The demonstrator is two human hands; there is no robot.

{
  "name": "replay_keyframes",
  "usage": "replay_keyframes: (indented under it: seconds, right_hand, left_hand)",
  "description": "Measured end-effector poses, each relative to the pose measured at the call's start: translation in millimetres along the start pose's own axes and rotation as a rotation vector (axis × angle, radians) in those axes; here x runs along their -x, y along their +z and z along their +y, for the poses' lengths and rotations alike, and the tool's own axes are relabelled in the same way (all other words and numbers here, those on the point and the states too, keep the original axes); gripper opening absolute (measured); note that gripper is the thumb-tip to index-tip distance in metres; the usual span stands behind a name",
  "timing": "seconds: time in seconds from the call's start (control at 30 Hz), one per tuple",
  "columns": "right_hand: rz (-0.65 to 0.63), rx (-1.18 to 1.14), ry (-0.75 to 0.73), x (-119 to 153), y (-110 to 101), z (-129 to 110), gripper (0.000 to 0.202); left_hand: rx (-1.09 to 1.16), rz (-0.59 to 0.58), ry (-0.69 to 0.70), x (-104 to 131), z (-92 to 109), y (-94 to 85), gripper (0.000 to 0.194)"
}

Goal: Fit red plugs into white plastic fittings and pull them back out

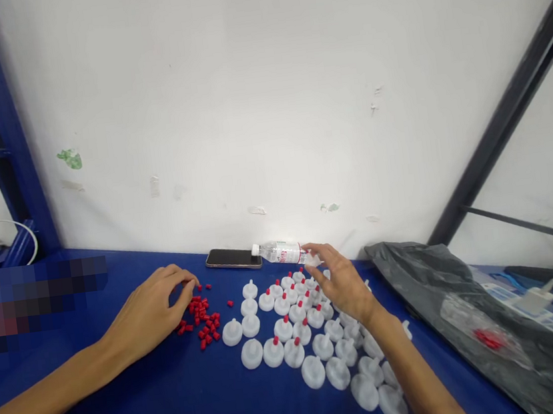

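My left hand [155,309] is beside a loose pile of small red caps [204,320], its thumb and forefinger pinched together. One red cap [199,287] shows right at the fingertips. My right hand [342,284] hovers over the far right part of a group of white round pieces with short spouts [313,372], thumb and forefinger apart. Several of these pieces carry a red cap [297,341] on the spout; others, nearer me and along the left, have bare spouts. My right hand and forearm hide some of the pieces.
A phone [227,259] and a clear plastic bottle [285,251] lie by the white wall [263,101]. On the right, a dark grey plastic bag [419,303] holds up a clear bag with red pieces [489,339]. Blue frame posts [8,119] rise at left.
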State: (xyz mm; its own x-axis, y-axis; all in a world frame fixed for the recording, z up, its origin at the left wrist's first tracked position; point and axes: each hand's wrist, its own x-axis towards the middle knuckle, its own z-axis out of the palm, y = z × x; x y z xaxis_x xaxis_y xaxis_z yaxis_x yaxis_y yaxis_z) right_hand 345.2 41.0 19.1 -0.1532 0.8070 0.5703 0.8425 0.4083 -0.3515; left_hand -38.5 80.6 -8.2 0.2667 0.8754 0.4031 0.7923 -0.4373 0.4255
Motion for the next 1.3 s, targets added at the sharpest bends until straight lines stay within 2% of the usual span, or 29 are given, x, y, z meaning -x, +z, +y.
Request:
replay_keyframes:
  seconds: [0.13, 0.23, 0.4, 0.63, 0.87, 1.0, 1.13, 1.3]
  right_hand:
    - [-0.045, -0.036, -0.095, 4.4, 7.0, -38.3, 0.061]
    - [-0.097, -0.09, -0.216, 9.9, 12.2, -69.5, 0.07]
    - [-0.168, -0.101, -0.395, 16.7, 22.8, -99.1, 0.07]
    - [-0.2, -0.047, -0.437, 18.5, 29.2, -102.5, 0.066]
    - [-0.29, -0.015, -0.471, 20.3, 34.3, -110.3, 0.07]
    - [-0.234, -0.013, -0.475, 22.5, 37.2, -109.0, 0.068]
    - [-0.17, -0.016, -0.506, 24.6, 39.5, -107.4, 0.058]
    - [-0.155, -0.025, -0.52, 23.3, 38.8, -106.3, 0.049]
  left_hand:
    - [0.037, 0.126, 0.229, 9.9, 14.0, -4.2, 0.038]
    - [0.072, 0.157, 0.408, 23.7, 28.8, -4.2, 0.029]
    - [0.114, 0.141, 0.477, 45.0, 47.2, 5.8, 0.025]
    - [0.076, 0.16, 0.516, 43.5, 40.1, 23.7, 0.023]
    - [-0.022, 0.209, 0.598, 34.9, 36.4, 25.7, 0.04]
    - [-0.011, 0.186, 0.544, 34.5, 39.0, 24.4, 0.043]
    - [0.012, 0.11, 0.482, 34.4, 35.4, 26.1, 0.047]
    - [-0.011, 0.061, 0.508, 33.4, 29.8, 26.5, 0.05]
